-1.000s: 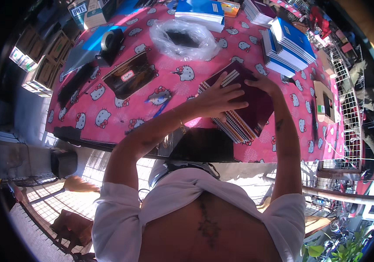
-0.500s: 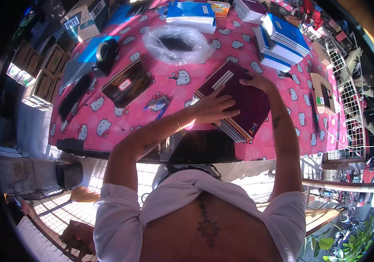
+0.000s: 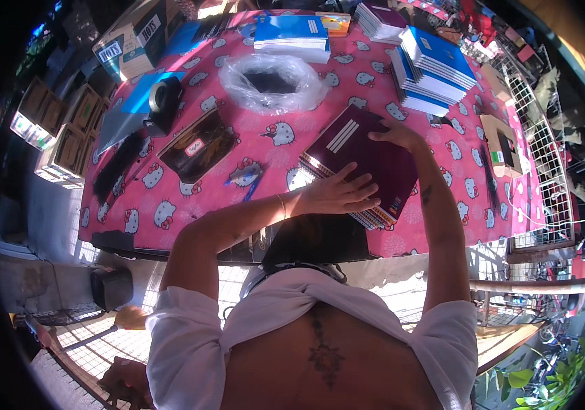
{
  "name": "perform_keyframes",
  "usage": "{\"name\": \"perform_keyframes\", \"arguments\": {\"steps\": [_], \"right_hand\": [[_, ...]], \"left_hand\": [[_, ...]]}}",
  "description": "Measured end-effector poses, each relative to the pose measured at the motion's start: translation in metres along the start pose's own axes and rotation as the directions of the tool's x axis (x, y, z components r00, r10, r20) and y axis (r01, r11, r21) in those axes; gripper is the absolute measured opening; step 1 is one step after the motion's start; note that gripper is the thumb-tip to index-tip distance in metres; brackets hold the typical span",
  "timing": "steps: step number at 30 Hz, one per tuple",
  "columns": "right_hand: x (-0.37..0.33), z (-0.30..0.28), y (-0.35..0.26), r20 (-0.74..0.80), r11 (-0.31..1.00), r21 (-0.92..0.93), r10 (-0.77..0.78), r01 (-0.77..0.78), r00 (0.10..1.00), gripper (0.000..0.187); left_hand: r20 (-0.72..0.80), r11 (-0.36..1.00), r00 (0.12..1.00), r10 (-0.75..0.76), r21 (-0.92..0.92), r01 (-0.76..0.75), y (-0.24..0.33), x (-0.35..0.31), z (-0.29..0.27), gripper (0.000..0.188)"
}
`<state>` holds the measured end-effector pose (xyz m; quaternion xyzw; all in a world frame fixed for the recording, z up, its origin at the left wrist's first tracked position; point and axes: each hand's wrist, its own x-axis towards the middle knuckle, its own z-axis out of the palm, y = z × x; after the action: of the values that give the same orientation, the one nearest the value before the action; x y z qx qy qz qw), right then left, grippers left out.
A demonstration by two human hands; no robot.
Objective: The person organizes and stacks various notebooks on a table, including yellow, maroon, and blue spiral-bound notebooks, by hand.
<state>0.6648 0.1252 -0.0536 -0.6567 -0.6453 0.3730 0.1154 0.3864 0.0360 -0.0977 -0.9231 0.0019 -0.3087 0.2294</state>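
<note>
A stack of maroon spiral notebooks (image 3: 354,152) lies tilted on the pink table, its coil edges facing me and to the left. Across the near part of the top cover rests my left hand (image 3: 340,194), fingers spread and flat, its palm by the coils. My right hand (image 3: 399,135) grips the stack's far right edge, fingertips bent over the cover; the underside of its grip is hidden. Left of the stack lie a blue pen (image 3: 253,187) and a dark brown patterned pouch or case (image 3: 199,146). Beyond sits a roll of clear plastic (image 3: 273,83).
Blue notebooks stand in stacks at the back (image 3: 292,37) and right (image 3: 436,72). Behind is another maroon stack (image 3: 381,22). A black tape dispenser (image 3: 163,106) is at left, a cardboard box (image 3: 135,42) behind it. At right lies a small brown box (image 3: 504,145).
My left hand has slid nearer to me over the top cover, its fingers closer together. My right hand keeps its hold at the far edge. The whole view has shifted slightly.
</note>
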Motion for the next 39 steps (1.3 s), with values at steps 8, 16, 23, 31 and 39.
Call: {"name": "perform_keyframes", "arguments": {"steps": [8, 16, 23, 31, 39], "right_hand": [[-0.021, 0.004, -0.023, 0.1, 0.997, 0.076, -0.009, 0.001, 0.995, 0.075], [-0.135, 0.018, 0.005, -0.062, -0.05, 0.998, -0.271, 0.05, 0.961, 0.105], [-0.191, 0.146, -0.112, -0.651, 0.371, 0.719, 0.063, 0.588, 0.757, 0.095], [-0.192, 0.207, -0.097, -0.621, 0.506, 0.667, -0.026, 0.546, 0.783, 0.097], [-0.203, 0.227, -0.07, -0.61, 0.559, 0.63, -0.074, 0.54, 0.789, 0.095]], "left_hand": [[0.086, 0.996, 0.996, -0.03, -0.078, 0.037, -0.018, 0.016, -0.022, 0.063], [0.186, 0.393, 0.663, -0.725, -0.68, 0.62, -0.049, 0.024, -0.167, 0.068], [0.408, -0.267, 0.348, -0.844, -0.882, 0.388, -0.003, -0.091, -0.149, 0.079], [0.658, -0.59, 0.215, -0.722, -0.747, 0.306, 0.048, -0.134, -0.123, 0.074], [0.632, -0.513, 0.312, -0.709, -0.766, 0.387, 0.052, -0.148, -0.109, 0.062]]}}
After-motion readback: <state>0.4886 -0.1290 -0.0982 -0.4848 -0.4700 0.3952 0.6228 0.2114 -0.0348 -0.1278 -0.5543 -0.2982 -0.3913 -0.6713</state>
